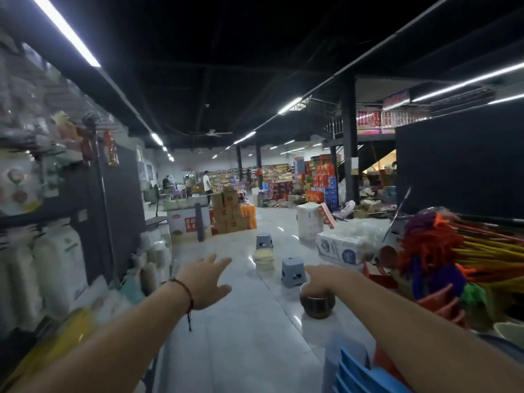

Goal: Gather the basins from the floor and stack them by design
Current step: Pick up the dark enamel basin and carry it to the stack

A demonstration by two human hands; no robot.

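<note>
A dark brown basin (317,306) sits on the glossy floor at centre right. My right hand (320,277) reaches over it, fingers on or just above its rim; whether they grip it is hidden by blur. Farther down the aisle stands a cream basin stack (263,259). My left hand (208,282) is stretched forward with spread fingers, holding nothing, above the floor to the left of the basins.
Two grey plastic stools (293,272) (264,241) stand near the basins. Shelves of goods (56,265) line the left. Mops and brooms (442,251), blue plastic items (363,373) and wrapped packs (340,245) crowd the right. Cartons (229,214) and people stand far down the aisle.
</note>
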